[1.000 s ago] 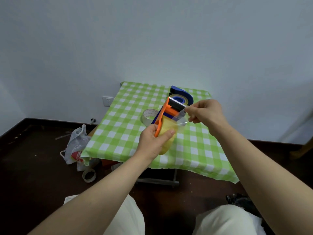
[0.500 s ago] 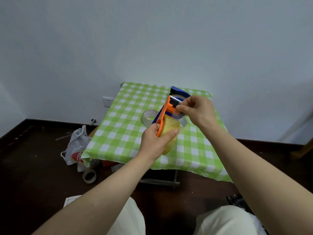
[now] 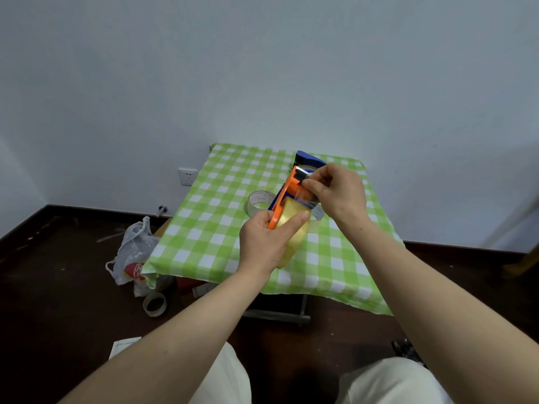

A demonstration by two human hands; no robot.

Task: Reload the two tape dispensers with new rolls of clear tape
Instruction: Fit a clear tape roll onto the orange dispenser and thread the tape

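**Q:** What are you holding, there above the green-checked desk (image 3: 210,228)?

**A:** My left hand (image 3: 267,243) grips the orange tape dispenser (image 3: 287,189) from below, fingers curled round its frame and round the pale yellow roll of tape (image 3: 293,228) seated in it. The dispenser is held in the air, tilted, with its toothed blade end pointing up and away from me.

**Q:** And the right?

**A:** My right hand (image 3: 339,192) is closed at the blade end. Thumb and fingertips pinch the strip of clear tape (image 3: 304,196) that runs up from the roll.

**Q:** Where is the second dispenser?

**A:** The blue tape dispenser (image 3: 309,158) is at the far side of the desk, just behind the orange one and partly hidden by it. I cannot tell whether it is loaded. A spare roll of clear tape (image 3: 259,201) lies flat on the cloth, just left of the dispensers.

**Q:** And on the floor?

**A:** A white plastic bag (image 3: 131,252) slumps by the desk's left corner, an empty tape core (image 3: 154,304) lies near it, and a wall socket (image 3: 187,177) is set in the wall above the skirting.
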